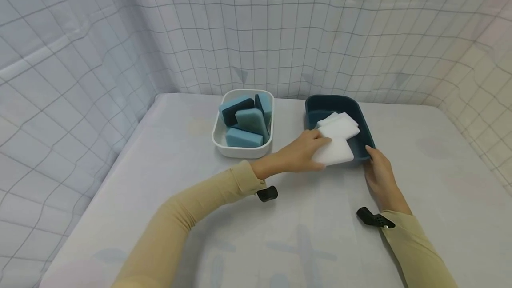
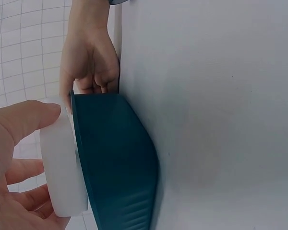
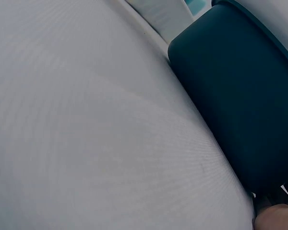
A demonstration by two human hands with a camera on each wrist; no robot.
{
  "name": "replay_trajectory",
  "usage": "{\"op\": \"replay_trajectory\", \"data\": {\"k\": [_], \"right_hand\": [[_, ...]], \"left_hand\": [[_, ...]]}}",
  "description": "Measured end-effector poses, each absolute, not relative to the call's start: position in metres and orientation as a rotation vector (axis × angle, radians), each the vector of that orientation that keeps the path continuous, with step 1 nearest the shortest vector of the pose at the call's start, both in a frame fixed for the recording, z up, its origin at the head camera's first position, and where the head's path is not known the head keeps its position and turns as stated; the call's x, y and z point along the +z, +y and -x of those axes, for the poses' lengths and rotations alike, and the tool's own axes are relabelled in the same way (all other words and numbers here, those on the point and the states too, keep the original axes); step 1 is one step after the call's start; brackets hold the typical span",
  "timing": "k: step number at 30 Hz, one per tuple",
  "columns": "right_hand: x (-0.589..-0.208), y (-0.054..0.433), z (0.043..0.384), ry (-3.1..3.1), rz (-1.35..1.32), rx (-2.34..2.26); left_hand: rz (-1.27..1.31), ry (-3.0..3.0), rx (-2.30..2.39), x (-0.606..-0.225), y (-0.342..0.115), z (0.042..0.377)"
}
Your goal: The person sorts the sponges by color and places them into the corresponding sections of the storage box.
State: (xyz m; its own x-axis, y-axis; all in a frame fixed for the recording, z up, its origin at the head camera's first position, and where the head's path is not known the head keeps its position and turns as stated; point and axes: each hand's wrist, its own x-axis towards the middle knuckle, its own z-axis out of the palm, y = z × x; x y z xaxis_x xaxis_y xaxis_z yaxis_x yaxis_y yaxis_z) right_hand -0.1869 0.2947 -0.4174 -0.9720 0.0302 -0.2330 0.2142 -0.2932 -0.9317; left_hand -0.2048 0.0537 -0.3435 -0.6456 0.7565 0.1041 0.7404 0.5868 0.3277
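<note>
My left hand (image 1: 308, 152) grips a white sponge block (image 1: 335, 151) between thumb and fingers, over the near rim of a dark teal bin (image 1: 362, 121). In the left wrist view the white sponge (image 2: 62, 163) stands upright beside the teal wall (image 2: 115, 153). Other white sponges (image 1: 340, 124) lie in the bin behind it. At the bin's near right corner my right hand (image 1: 380, 170) holds the rim, thumb over the edge and fingers outside below it. Only part of that hand (image 3: 277, 218) shows in the right wrist view.
Left of the teal bin stands a white bin (image 1: 222, 146) with several blue sponges (image 1: 250, 119), some with dark faces. Both bins sit on a white-covered table (image 1: 240, 234). Grid-patterned white curtains (image 1: 260, 48) hang behind and at the sides.
</note>
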Motion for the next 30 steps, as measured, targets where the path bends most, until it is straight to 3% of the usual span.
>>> {"op": "replay_trajectory", "data": {"k": [30], "right_hand": [[-0.417,0.293,0.189,1.743,-0.375,-2.463]], "left_hand": [[-1.148,2.781,0.559,-0.350,0.085,0.236]]}}
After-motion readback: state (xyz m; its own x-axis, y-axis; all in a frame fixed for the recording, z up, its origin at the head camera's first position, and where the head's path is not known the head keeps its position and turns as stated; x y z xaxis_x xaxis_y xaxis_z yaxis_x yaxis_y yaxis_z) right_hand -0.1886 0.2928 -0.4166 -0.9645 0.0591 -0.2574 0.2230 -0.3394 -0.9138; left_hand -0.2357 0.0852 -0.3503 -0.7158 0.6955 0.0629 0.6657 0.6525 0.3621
